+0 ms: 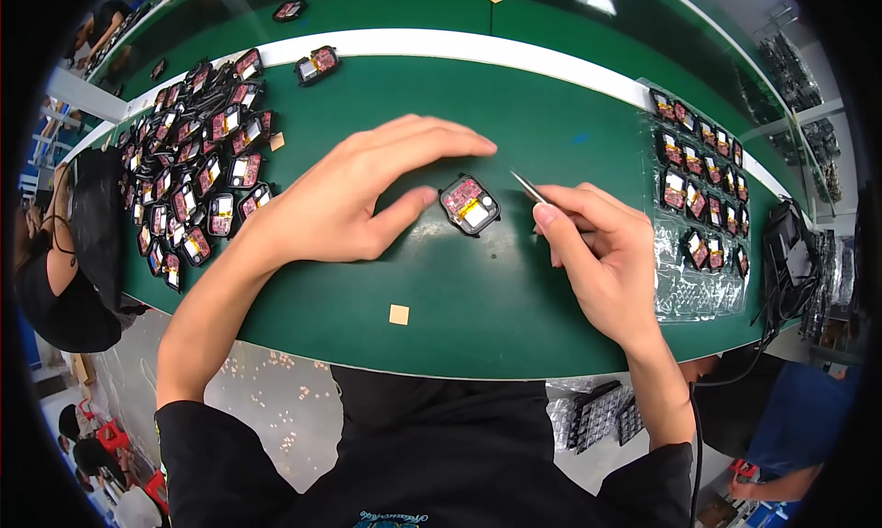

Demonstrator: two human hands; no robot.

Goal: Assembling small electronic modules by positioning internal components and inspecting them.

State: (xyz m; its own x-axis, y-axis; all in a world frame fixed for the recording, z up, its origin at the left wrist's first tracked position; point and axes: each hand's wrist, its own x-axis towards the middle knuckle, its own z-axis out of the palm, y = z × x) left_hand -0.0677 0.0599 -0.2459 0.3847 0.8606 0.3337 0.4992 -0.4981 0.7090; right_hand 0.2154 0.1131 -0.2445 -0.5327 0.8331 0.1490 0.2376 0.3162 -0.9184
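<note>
One smartwatch body [469, 205], a black case with a red circuit board, a white block and yellow tape showing, lies on the green table between my hands. Beside its left edge is my left hand [354, 193], thumb and fingers apart in a curve, holding nothing; the thumb tip comes close to the case. My right hand [595, 238] pinches a pair of metal tweezers [526, 185], whose tip points up and left, apart from the watch body. Part of the tweezers is hidden inside the fingers.
A large heap of similar watch bodies [197, 160] covers the table's left side; one more [318, 65] lies near the white back rail [413, 43]. Clear plastic trays [698, 294] with rows of watch bodies are at right. A small beige square [399, 315] lies near the front edge.
</note>
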